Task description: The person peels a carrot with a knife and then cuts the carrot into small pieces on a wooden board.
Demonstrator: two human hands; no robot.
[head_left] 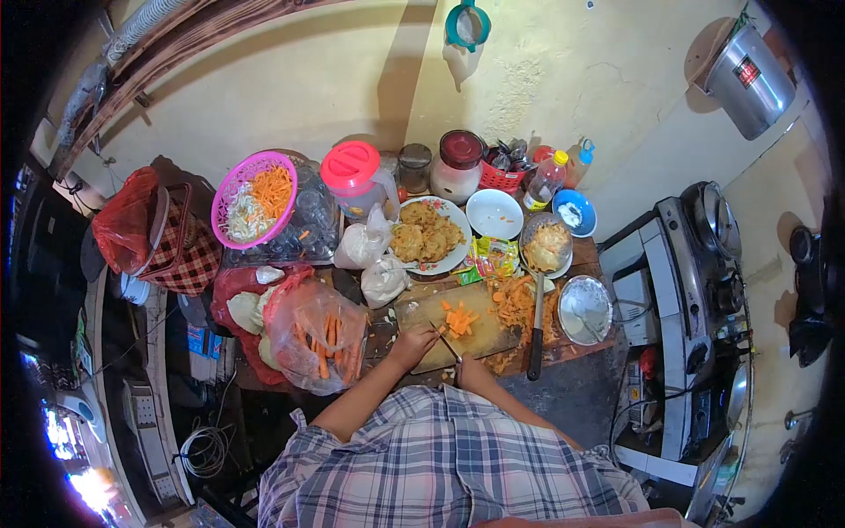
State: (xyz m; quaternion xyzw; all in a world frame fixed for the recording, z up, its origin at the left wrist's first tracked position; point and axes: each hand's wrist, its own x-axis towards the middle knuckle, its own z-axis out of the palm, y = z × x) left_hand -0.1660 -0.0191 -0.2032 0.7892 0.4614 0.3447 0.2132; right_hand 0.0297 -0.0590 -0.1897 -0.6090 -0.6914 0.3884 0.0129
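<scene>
**A:** Start closest in. What are the hands doing?

**B:** The right hand (471,370) sits at the near edge of the cutting board (488,334). It is wrapped closed round the handle of a knife (448,346), whose blade angles out over the board. The left hand (412,345) rests on the board's near-left corner, fingers bunched with the tips down. Whether they pinch a piece I cannot tell. I'd judge it sits there to steady things close to the blade.

**A:** And the carrot?

**B:** Cut carrot pieces (459,319) lie in a small heap at the board's middle, just beyond the knife tip. That likely keeps the near strip of the board free for the blade.

**A:** Beside the board?

**B:** Left of it is a clear plastic bag of whole carrots (319,339), handy for the left hand. Right of it lie orange carrot shavings (513,304), with a black-handled tool (534,339) laid across them. A metal bowl (564,308) stands just past those.

**A:** Farther back?

**B:** Beyond the board are a plate of fried food (465,231) and a white bowl (495,214). Farther back and to the left, a pink basket (220,195) holds shredded carrot and cabbage, probably kept there so it stays out of the cutting mess.
</scene>
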